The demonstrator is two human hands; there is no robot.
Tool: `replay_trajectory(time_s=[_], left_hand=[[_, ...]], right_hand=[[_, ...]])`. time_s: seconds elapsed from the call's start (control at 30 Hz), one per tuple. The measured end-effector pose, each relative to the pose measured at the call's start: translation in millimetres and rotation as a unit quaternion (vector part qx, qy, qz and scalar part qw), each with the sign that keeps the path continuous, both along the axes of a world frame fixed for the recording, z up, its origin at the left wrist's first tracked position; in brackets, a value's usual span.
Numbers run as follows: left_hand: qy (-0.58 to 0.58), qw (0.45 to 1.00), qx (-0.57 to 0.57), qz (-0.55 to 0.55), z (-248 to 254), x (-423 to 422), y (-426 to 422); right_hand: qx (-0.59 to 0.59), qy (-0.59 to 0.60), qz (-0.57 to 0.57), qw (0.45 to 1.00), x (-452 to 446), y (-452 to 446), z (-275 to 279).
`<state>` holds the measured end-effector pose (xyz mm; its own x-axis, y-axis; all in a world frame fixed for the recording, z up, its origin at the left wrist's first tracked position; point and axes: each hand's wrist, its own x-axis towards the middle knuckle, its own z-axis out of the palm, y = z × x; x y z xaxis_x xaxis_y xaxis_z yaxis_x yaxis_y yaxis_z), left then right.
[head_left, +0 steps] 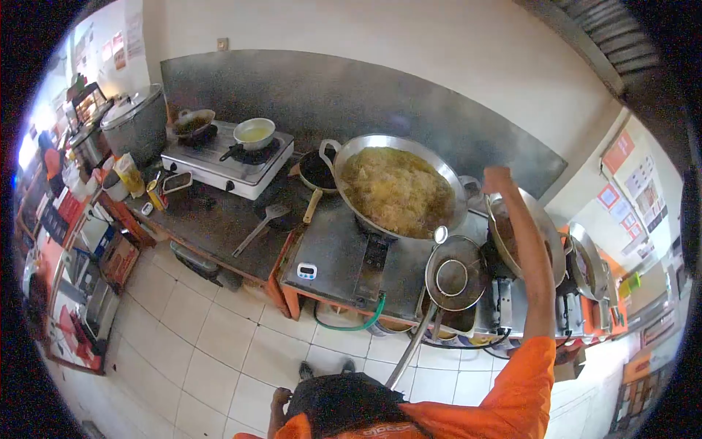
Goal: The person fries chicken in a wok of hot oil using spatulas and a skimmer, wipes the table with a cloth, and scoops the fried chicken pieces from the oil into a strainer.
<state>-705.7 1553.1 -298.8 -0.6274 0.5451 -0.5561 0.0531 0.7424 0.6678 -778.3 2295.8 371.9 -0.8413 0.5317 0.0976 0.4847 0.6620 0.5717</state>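
Large wok: a wide metal wok sits on the counter ahead of the person, loop handles on either side, filled with golden-brown frothing contents.
Right hand: the arm stretches out over the neighbouring pan, and the right hand is beside the wok's right handle; whether they touch is unclear.
Right grip: fingers look curled, but I cannot tell whether they pinch anything.
Left hand: the left hand is low beside the body, over the floor, well apart from the wok; its grip is too small to judge.
Strainer: a round strainer lies in front of the wok, a long handle pointing toward the person.
Timer: a small white timer rests near the counter's front edge.
Left of the wok: a dark pan with a wooden handle, then a spatula.
Stove: a white two-burner stove carries a small pan of yellowish liquid.
Far left: a big lidded pot.
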Motion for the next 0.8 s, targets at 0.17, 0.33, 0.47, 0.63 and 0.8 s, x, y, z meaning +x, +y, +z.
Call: replay_trajectory(time_s=[0.17,0.33,0.47,0.63,0.8], left_hand=[[0.006,1.0,-0.018,-0.003,-11,3,-1],[0.042,0.998,-0.03,-0.042,-18,2,-2],[0.027,0.999,-0.044,-0.014,-24,1,-5],[0.101,0.99,-0.041,-0.09,10,-9,-17],[-0.002,0.992,-0.094,0.078,11,1,-30]], right_hand=[[-0.089,0.052,0.003,0.995,-1,-15,-1],[-0.109,0.105,0.004,0.989,-2,-46,31],[-0.045,0.024,-0.025,0.998,-6,-54,33],[-0.04,0.031,-0.019,0.999,-12,-53,3],[-0.065,0.116,-0.008,0.991,-22,-66,19]])
